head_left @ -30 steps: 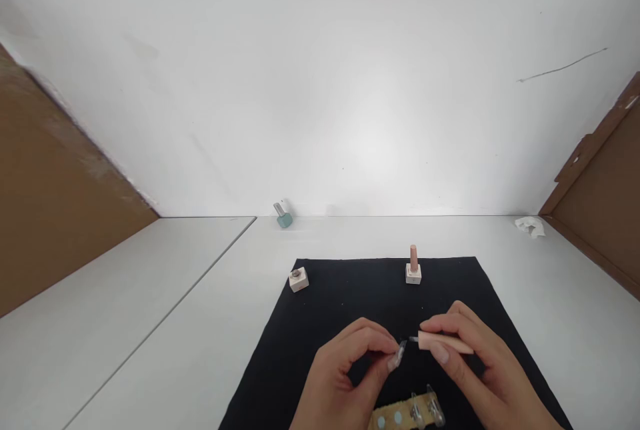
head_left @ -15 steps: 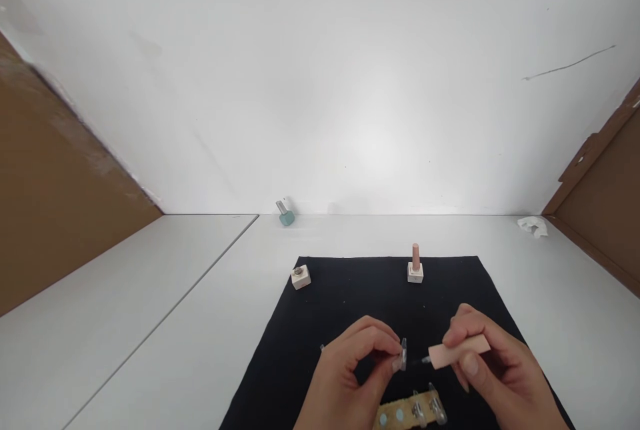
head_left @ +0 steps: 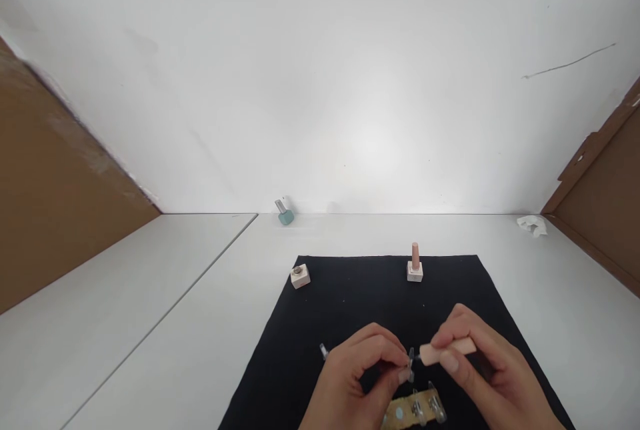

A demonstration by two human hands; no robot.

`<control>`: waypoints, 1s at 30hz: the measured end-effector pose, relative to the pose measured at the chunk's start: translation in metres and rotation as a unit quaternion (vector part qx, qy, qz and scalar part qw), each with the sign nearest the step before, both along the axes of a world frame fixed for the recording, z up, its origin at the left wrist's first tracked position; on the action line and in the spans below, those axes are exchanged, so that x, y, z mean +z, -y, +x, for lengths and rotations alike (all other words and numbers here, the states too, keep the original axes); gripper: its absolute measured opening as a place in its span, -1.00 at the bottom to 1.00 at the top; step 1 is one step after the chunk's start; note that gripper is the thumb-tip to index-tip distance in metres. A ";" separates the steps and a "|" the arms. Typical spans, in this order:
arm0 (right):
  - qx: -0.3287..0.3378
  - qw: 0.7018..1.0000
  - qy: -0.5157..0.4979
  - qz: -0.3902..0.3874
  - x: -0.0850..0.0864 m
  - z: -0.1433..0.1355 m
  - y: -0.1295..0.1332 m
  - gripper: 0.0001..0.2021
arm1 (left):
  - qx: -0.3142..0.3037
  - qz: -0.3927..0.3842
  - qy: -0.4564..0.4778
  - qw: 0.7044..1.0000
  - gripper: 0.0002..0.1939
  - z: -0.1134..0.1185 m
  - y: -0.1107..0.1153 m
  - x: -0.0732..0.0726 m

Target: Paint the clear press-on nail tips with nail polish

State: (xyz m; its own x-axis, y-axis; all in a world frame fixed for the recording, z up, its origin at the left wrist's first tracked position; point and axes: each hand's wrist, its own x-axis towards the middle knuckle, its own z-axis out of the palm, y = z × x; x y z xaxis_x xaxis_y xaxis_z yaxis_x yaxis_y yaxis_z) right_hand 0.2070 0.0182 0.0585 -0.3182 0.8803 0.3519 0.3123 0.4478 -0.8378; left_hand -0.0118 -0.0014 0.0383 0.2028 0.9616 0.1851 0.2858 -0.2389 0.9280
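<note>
My left hand point(head_left: 357, 373) pinches a small clear false nail point(head_left: 411, 367) between thumb and fingertips, holding it upright over the black mat. My right hand point(head_left: 495, 373) grips a pale pink nail polish brush point(head_left: 463, 347) by its cap, bristle end pointing left. The brush tip meets or nearly meets the false nail; contact is too small to tell. Below the hands lies a tan strip point(head_left: 400, 411) with pale blue dots and clear nails on its right part; my left hand hides its left end. Another small clear piece point(head_left: 324, 351) lies left of my left hand.
An uncapped square polish bottle point(head_left: 300, 277) sits at the back left of the black mat point(head_left: 367, 303). A capped pink polish bottle point(head_left: 415, 271) stands at the mat's back. Near the wall are a tilted teal bottle point(head_left: 286, 217) and a crumpled white tissue point(head_left: 533, 225).
My right hand has moved the brush left, closing the gap to the false nail. My left hand has shifted slightly right and down with the nail, uncovering more of the clear piece.
</note>
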 end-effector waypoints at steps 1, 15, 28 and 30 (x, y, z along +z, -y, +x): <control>-0.025 1.000 0.001 0.000 -0.001 0.000 -0.001 -0.86 | -0.003 -0.005 0.003 1.000 -0.74 0.000 0.000 0.000; -0.061 0.997 -0.027 -0.038 -0.002 0.002 -0.003 -0.80 | -0.008 -0.036 0.031 0.999 -0.76 0.001 0.001 0.000; -0.051 0.994 -0.035 -0.093 -0.007 0.006 -0.007 -0.73 | 0.001 -0.038 0.058 0.998 -0.76 0.003 0.002 -0.001; -0.021 0.995 -0.031 -0.095 -0.005 0.005 -0.006 -0.72 | 0.005 -0.041 0.060 0.997 -0.77 0.004 0.002 -0.001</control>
State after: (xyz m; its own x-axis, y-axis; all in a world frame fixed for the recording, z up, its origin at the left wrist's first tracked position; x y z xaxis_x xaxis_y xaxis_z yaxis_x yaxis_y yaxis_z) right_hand 0.2125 0.0238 0.0534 -0.2629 0.9446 0.1966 0.2719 0.2680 -0.9242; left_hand -0.0079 -0.0030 0.0375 0.1747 0.9763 0.1275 0.1742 -0.1581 0.9719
